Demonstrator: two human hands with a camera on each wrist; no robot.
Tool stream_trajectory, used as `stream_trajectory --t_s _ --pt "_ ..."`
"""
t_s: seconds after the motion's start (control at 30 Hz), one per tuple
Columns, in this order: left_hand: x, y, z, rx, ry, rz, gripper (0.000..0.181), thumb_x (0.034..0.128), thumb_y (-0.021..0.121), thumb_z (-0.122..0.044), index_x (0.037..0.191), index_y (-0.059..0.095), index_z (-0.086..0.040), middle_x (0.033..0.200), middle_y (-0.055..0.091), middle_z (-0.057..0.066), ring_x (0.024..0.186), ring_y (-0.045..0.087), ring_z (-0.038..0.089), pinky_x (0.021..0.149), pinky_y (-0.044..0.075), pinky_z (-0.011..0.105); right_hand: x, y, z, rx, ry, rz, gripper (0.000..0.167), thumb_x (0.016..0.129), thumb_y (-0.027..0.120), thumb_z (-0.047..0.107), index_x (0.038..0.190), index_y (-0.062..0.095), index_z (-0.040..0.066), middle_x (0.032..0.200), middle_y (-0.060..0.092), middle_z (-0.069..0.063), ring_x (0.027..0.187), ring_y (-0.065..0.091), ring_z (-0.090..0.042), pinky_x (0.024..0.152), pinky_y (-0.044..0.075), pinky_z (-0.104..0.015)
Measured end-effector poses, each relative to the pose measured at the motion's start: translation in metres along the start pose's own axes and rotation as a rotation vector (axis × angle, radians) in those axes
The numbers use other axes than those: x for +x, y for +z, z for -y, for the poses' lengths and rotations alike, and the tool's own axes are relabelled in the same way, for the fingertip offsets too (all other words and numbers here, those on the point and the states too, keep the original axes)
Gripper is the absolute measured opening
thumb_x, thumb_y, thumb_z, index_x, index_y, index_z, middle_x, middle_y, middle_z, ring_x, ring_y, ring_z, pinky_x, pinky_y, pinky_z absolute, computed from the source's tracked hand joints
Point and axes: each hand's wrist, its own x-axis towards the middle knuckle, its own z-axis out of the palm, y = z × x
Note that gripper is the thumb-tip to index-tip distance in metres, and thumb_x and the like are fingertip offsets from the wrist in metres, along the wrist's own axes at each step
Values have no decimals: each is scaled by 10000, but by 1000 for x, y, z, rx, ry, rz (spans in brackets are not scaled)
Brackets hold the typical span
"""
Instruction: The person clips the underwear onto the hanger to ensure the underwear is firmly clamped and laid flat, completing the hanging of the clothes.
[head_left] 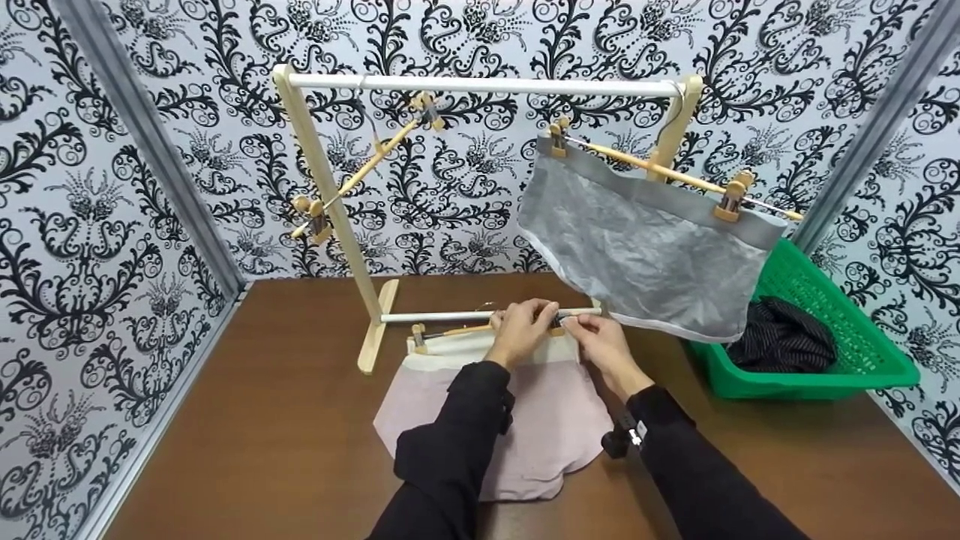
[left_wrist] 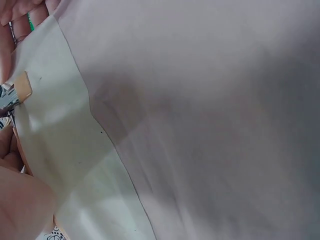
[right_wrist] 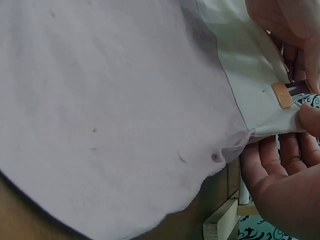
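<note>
Spreading below both hands [head_left: 523, 330] [head_left: 604, 349] — pink garment [head_left: 559, 420] (cream waistband [head_left: 459, 348] nearest).

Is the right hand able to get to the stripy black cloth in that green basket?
Probably not right now: the right hand is pinching the pink cloth. The stripy black cloth does show in the open green basket, but the grey cloth hangs partly in front of the basket.

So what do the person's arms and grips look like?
The left sleeve and right sleeve are long and black. A small black gadget with a silvery bit sits by the right cuff. The left grip and right grip are bare, without gloves.
</note>
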Motion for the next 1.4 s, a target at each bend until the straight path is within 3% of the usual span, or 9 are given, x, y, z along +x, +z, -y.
stream_trajectory --t_s 0.27,0.47,0.6,0.7,0.8,1.0,1.13,1.23,1.4 --pt "-2 -6 3 36 -27 51 487 1053 508 -415 1393 600 -79 1354 640 88 1254 552 285 1100 233 541 1 1 0 -22 39 4 399 1031 586 130 1334 534 -124 1201 643 -213 989 649 -215 820 575 -317" --pt "-7 -17 5 127 49 76 430 1046 546 -306 1371 594 -27 1356 623 140 1274 551 308 1096 307 509 1 -1 -1 -5 66 22 463 1040 543 92 1426 446 -144 1361 551 -308 1148 617 -309 951 541 -419" --pt "-12 -28 8 210 103 94 413 1040 561 -256 1372 579 -10 1380 601 145 1316 516 303 1141 267 532 1 -3 -3 -44 61 16 506 1042 523 78 1479 375 -131 1424 493 -319 1245 547 -374 1048 464 -469" --pt "-16 -36 13 311 108 121 430 1038 557 -269 1391 561 -23 1440 555 150 1382 452 303 1180 195 568 2 -4 -5 -196 -11 -10 525 1024 547 73 1485 383 -118 1440 482 -319 1312 488 -399 1096 407 -474" --pt "-21 -44 19 427 88 140 444 1024 574 -279 1398 559 -41 1480 516 154 1422 403 316 1187 158 604 2 -4 -7 -404 -142 -47 501 987 594 75 1444 477 -92 1440 506 -294 1368 448 -393 1127 362 -469" --pt "-26 -57 34 505 4 120 398 999 599 -238 1355 593 -61 1495 498 153 1434 383 373 1124 213 706 2 -1 -12 -686 -557 -93 363 912 632 14 1265 669 -58 1348 601 -262 1262 553 -437 1068 405 -561" --pt "-31 -60 41 541 24 87 299 991 600 -191 1247 655 -46 1377 594 165 1299 520 401 1079 332 669 -2 4 -17 -791 -751 -60 339 879 652 -34 1214 695 -68 1317 624 -255 1215 594 -438 1060 396 -608" --pt "-35 -60 44 568 56 64 231 977 601 -151 1157 688 -34 1247 662 171 1153 603 407 1004 430 619 -4 7 -20 -821 -767 -16 378 878 663 -42 1254 667 -79 1321 618 -259 1191 611 -429 1019 449 -577" --pt "-40 -59 45 612 62 55 193 950 590 -107 1087 706 -36 1155 698 160 1094 631 396 981 454 614 -6 9 -22 -869 -665 40 462 913 644 -9 1372 592 -45 1408 552 -247 1168 613 -438 861 536 -557"
